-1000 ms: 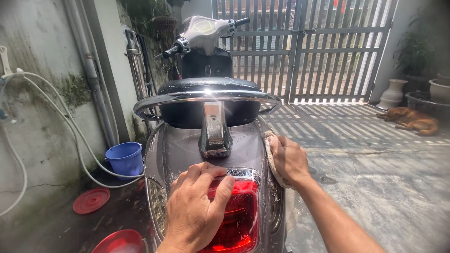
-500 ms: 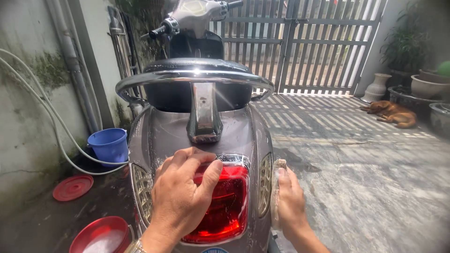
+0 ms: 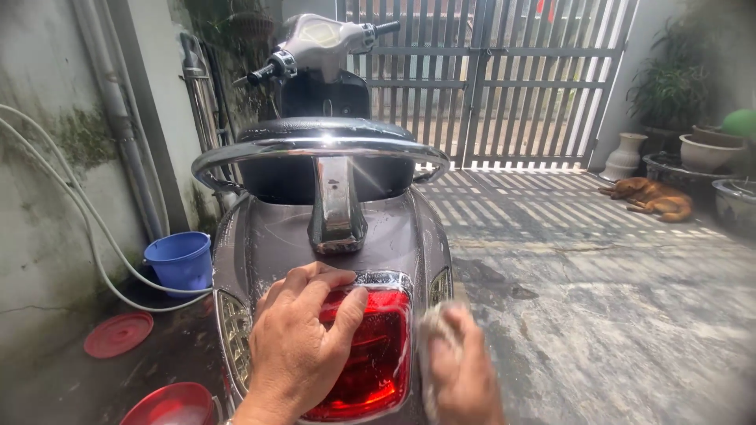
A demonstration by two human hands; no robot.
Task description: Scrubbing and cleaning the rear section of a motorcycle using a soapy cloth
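1. While the person stands behind a grey scooter (image 3: pixel 331 236), the left hand (image 3: pixel 303 346) lies flat over the red tail light (image 3: pixel 370 354), fingers spread and released, gripping nothing; it looks placed there to brace against the bodywork.
2. The right hand (image 3: pixel 465 370) is blurred at the scooter's right rear flank, fingers curled around a pale cloth (image 3: pixel 433 330) pressed to the panel beside the tail light, apparently so the cloth sits flat on the surface.
3. A chrome grab rail (image 3: pixel 315 149) arcs above the wet rear body, with the black seat and handlebars beyond it.
4. To the left, a blue bucket (image 3: pixel 179 260) stands by the mossy wall, near a white hose (image 3: pixel 87 228); a round red lid (image 3: pixel 118 333) and a red basin (image 3: pixel 173 405) lie on the wet ground.
5. A slatted metal gate (image 3: pixel 504 79) closes the yard. A tan dog (image 3: pixel 650 197) lies near potted plants on the right.
6. No packages, labels or signs show.
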